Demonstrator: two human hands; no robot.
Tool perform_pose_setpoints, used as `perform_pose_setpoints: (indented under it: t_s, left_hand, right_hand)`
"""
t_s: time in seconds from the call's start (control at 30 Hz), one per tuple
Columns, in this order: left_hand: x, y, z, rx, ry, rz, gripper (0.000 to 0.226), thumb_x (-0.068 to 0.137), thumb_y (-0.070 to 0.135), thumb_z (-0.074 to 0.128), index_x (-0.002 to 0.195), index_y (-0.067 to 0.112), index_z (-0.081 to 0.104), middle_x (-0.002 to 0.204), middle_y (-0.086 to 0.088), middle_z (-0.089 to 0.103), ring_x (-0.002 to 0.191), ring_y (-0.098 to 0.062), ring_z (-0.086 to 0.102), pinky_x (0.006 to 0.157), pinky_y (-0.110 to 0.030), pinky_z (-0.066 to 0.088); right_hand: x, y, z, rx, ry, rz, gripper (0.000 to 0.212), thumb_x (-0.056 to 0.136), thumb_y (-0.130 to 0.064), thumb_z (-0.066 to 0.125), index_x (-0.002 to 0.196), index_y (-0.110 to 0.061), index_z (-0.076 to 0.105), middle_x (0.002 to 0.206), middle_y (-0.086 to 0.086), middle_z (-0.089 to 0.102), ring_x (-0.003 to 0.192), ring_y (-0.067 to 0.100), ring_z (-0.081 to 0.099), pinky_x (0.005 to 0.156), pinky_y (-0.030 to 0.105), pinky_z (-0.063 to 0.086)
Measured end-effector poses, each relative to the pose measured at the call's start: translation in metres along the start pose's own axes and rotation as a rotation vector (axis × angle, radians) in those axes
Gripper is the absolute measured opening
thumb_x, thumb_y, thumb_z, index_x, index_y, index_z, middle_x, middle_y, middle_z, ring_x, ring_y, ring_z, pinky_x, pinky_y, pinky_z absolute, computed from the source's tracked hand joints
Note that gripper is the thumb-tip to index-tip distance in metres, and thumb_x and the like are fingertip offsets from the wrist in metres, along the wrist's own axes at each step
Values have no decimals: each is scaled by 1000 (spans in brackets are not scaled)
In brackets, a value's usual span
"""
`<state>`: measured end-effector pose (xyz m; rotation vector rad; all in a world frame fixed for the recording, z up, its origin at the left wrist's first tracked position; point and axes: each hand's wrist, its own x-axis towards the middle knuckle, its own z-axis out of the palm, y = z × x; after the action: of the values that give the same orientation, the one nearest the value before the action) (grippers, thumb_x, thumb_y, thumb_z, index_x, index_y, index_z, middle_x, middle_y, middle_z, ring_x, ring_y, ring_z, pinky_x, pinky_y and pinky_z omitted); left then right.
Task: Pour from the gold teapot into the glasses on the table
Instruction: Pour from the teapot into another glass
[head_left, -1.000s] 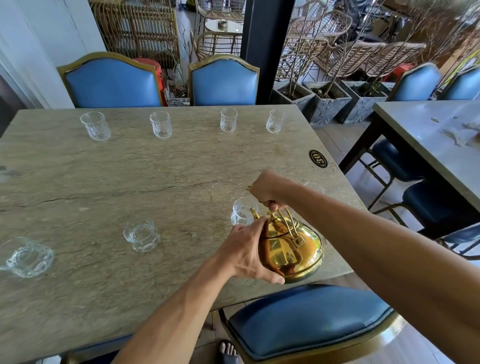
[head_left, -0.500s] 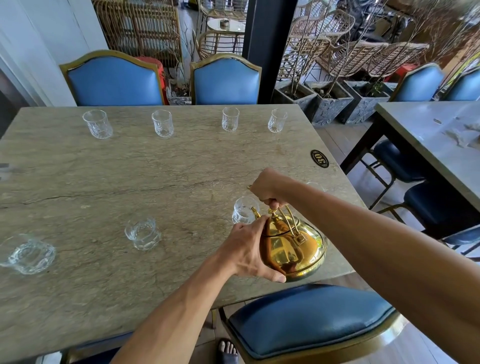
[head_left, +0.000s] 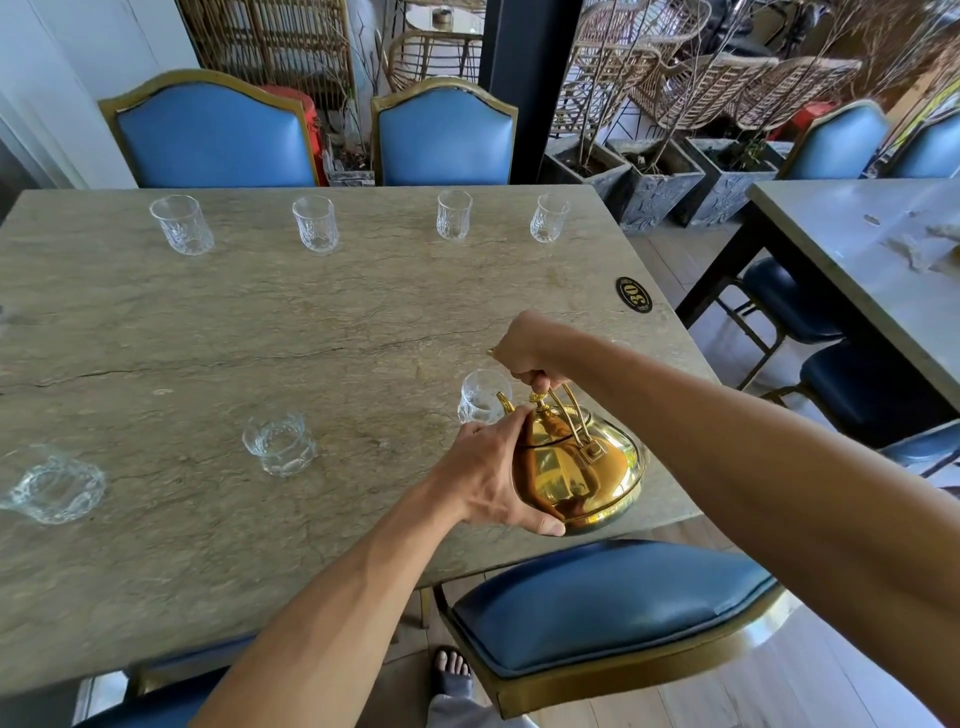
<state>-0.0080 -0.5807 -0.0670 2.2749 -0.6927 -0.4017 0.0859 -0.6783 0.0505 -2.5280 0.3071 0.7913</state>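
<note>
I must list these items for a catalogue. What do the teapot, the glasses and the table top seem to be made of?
Gold teapot: polished metal, probably brass or gold-plated steel; it mirrors the hand.
Glasses, like the one at the spout: clear cut glass with a pressed pattern.
Table: matte grey-green stone, perhaps marble, veined and cracked.

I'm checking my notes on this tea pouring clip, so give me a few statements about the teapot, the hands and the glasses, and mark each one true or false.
1. The right hand grips the handle of the gold teapot. True.
2. The left hand rests flat on the table. False: it is pressed against the teapot's side.
3. Four glasses stand along the table's far edge. True.
4. The spout points toward the far-left glass. False: it points at the nearest glass.
5. The chairs are upholstered in red. False: they are blue.
</note>
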Motion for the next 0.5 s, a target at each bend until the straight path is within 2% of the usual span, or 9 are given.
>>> perform_pose_setpoints:
  t_s: [0.1, 0.23, 0.5]
  left_hand:
    - [-2, 4, -2, -11, -2, -3, 135, 45, 84, 81, 152, 24, 24, 138, 3, 56, 120, -19, 53, 120, -46, 29]
    - [-3, 5, 0, -11, 21, 20, 132, 43, 89, 72, 149, 23, 28, 135, 6, 58, 119, -20, 57, 118, -47, 31]
    - [-2, 4, 4, 4, 26, 31, 132, 44, 90, 72, 149, 21, 29, 134, 5, 59, 117, -20, 59, 116, -50, 34]
  right_hand:
    - [-2, 0, 0, -34, -6, -6, 30, 98, 1, 39, 71, -2, 51, 58, 12, 44, 42, 19, 39, 42, 27, 31]
    - [-4, -1, -1, -86, -23, 6, 31, 99, 0, 37, 72, -2, 50, 62, 14, 44, 41, 19, 39, 40, 24, 32]
    - [-3, 2, 1, -52, -27, 17, 28, 96, 6, 36, 72, -3, 48, 58, 11, 41, 39, 17, 36, 37, 21, 29]
